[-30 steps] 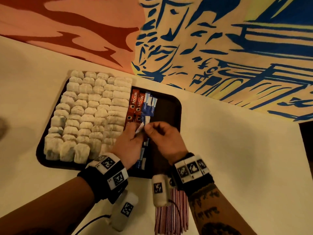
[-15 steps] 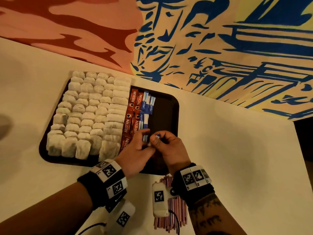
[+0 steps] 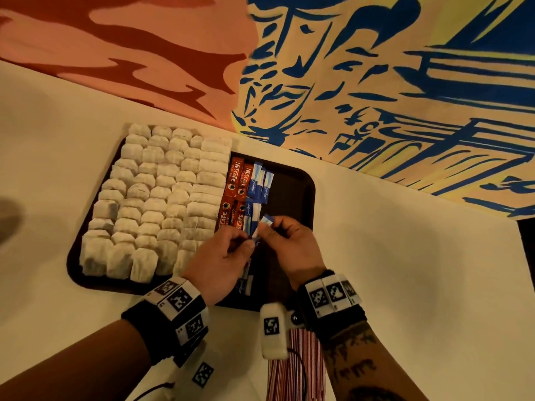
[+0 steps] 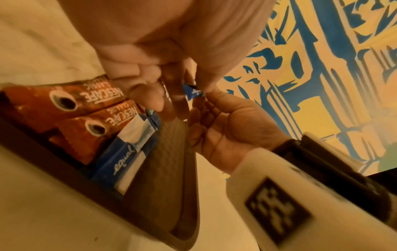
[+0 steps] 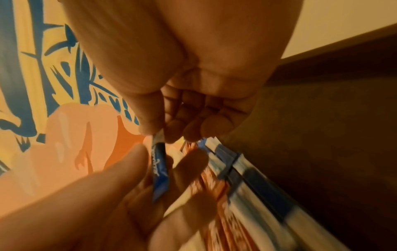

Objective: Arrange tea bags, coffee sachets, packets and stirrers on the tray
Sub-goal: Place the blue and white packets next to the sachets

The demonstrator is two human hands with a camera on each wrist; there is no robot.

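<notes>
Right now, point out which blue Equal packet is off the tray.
The blue packet pinched between the left hand and right hand, held above the tray; the others lie flat beside the Nescafe sachets.

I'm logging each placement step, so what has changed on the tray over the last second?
Little has changed. Both hands stay over the tray's bare part, the right hand and left hand together still pinching one blue packet, now tilted up a little. The tea bags, coffee sachets and laid packets have not moved; the stirrers still lie off the tray.
</notes>
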